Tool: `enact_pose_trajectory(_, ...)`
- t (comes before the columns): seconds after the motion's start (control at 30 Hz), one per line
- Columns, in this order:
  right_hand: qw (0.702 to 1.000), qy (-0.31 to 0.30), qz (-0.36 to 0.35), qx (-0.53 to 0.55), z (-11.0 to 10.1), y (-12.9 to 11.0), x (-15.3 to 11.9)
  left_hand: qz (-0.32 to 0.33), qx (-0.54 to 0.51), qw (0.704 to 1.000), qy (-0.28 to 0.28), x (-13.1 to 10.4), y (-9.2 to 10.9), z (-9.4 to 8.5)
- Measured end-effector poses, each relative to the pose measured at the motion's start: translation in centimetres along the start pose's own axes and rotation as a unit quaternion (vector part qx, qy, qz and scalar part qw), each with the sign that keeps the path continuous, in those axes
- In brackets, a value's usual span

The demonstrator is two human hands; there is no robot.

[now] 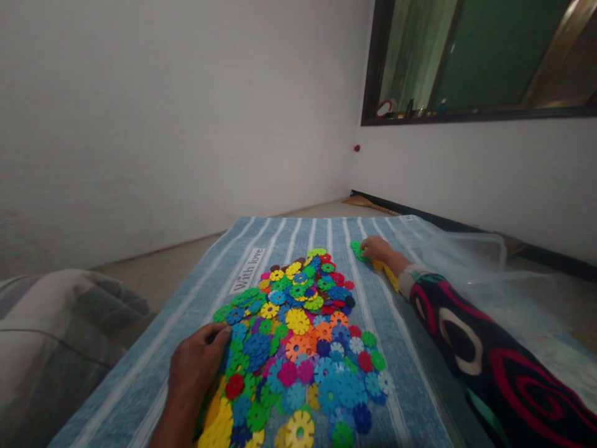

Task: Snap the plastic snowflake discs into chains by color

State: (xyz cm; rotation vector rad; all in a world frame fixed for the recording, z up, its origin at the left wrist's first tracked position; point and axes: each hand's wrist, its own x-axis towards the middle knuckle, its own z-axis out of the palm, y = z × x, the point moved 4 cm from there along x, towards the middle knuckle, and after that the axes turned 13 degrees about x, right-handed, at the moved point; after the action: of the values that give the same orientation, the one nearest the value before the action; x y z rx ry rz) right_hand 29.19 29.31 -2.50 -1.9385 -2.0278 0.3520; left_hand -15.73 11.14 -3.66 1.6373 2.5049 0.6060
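Observation:
A large heap of colourful plastic flower-shaped discs (298, 320) is spread over the middle of a blue-and-white striped cloth. At the heap's left edge is my left hand (198, 354), closed, its thumb and forefinger curled together beside the green and blue discs. Whatever lies between those fingertips is hidden. Farther off to the right, my right hand (377, 249) has its fingers closed on a green flower disc (356, 249) at the end of a small green group. Yellow discs (388, 275) lie in a row along the near side of that wrist.
The striped cloth (186, 298) carries printed lettering (249, 269) on its left. A clear plastic box (480, 249) stands right of my sleeve. Grey-white fabric (60, 348) bulges at lower left. A broom (368, 203) lies on the floor by the wall.

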Motion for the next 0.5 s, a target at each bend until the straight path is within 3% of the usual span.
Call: enact_pose_trajectory(0.5,0.998,0.044,-0.018,-0.034,0.4,-1.1,-2.2,0.003,-0.004,1.000,-0.014,0.1,-0.2,0.1)
